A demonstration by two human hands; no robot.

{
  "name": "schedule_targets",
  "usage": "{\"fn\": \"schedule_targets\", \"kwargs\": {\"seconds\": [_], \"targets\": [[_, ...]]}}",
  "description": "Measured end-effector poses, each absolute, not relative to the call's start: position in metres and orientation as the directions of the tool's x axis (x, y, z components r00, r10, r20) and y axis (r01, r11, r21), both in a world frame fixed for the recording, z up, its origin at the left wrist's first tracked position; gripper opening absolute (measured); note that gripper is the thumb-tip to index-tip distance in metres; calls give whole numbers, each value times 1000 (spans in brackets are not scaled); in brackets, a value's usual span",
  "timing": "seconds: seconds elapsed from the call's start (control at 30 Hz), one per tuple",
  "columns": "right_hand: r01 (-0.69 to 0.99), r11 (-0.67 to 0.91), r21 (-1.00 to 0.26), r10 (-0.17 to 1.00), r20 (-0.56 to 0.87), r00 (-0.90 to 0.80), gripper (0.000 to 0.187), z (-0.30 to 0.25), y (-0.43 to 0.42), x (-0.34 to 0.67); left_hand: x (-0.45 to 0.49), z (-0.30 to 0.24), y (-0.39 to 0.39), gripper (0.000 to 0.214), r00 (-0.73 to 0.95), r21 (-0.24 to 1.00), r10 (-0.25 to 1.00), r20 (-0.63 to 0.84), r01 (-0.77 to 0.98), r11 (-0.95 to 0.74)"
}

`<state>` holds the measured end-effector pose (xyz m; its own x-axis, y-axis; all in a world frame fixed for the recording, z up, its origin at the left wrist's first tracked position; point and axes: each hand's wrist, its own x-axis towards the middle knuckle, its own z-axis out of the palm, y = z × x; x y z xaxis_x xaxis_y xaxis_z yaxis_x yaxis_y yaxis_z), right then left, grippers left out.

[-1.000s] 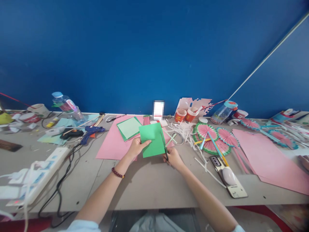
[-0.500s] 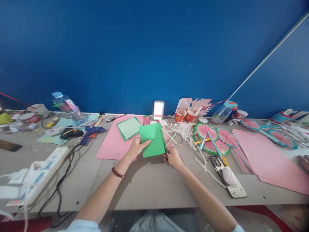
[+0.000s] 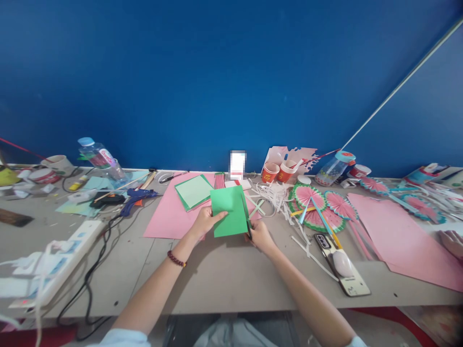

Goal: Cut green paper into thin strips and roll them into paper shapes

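Note:
A green sheet of paper (image 3: 231, 212) is held up over the table, pinched at its left edge by my left hand (image 3: 205, 222), thumb on top. My right hand (image 3: 262, 235) is closed round the handles of dark scissors (image 3: 248, 222), whose blades lie along the sheet's right edge. Behind the sheet, a pale green paper (image 3: 193, 191) rests on a darker green one, both on a large pink sheet (image 3: 166, 217). Thin white paper strips (image 3: 273, 196) lie in a tangle to the right.
Red paper cups (image 3: 270, 172) stand by the blue wall. At right are pink paper fans (image 3: 310, 198), a phone (image 3: 356, 285), another pink sheet (image 3: 394, 236) and another person's hand (image 3: 452, 242). A glue gun (image 3: 135, 200), plastic bottle (image 3: 104, 159) and power strip (image 3: 68, 260) occupy the left.
The green sheet has shifted slightly right and tilted a little, with the scissors still at its right edge. The other person's hand has come further into view at the far right.

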<state>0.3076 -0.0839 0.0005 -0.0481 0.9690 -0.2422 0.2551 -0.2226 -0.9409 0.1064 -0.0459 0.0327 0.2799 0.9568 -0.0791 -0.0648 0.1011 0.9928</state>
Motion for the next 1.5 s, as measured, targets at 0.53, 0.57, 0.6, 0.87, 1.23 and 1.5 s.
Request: {"fn": "schedule_targets", "kwargs": {"seconds": [0.53,0.57,0.6,0.87,1.23,1.5], "targets": [[282,-209,-936,974,-224,-22,26,2,-84,309,107,32,-46,48,302,991,949,-88,-74,115],[284,-204,-937,975,-219,-23,26,2,-84,309,107,32,-46,48,303,991,949,-89,-74,116],[285,-200,-938,976,-215,-25,26,2,-84,309,107,32,-46,48,303,990,949,-88,-75,116],[252,-205,-946,976,-218,-25,24,0,-84,308,107,36,-48,48,305,990,948,-93,-76,121],[247,-236,-940,969,-245,-7,20,-4,-83,310,108,36,-49,47,338,991,936,-95,-57,121],[212,-243,-947,968,-249,-4,18,-3,-83,309,107,31,-47,45,337,991,937,-90,-62,117]]}}
